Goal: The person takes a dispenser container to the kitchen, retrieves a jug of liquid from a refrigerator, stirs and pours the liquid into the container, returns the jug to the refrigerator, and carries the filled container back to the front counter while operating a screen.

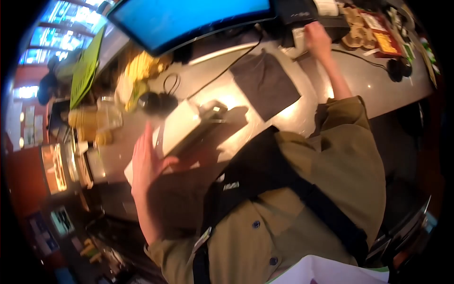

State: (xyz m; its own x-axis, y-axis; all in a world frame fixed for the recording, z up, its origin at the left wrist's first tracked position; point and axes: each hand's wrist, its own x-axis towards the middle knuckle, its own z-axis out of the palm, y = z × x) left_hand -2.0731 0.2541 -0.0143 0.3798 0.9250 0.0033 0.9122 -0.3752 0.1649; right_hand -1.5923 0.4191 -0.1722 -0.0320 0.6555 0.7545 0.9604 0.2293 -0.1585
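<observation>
On the steel counter, a pale box-like object with a metal part at its far end lies at a slant. Against its near left side rests my left hand, fingers stretched and thumb apart. My right hand reaches to the far side, its fingers closed at a small white paper beside a black printer-like machine. What those fingers hold, if anything, is too blurred to make out. A folded dark cloth lies on the counter between my hands.
A monitor with a blue screen stands at the back. Cables cross the counter. Yellowish containers and a green board are at the left. Cardboard cup carriers and a dark round object are at the right.
</observation>
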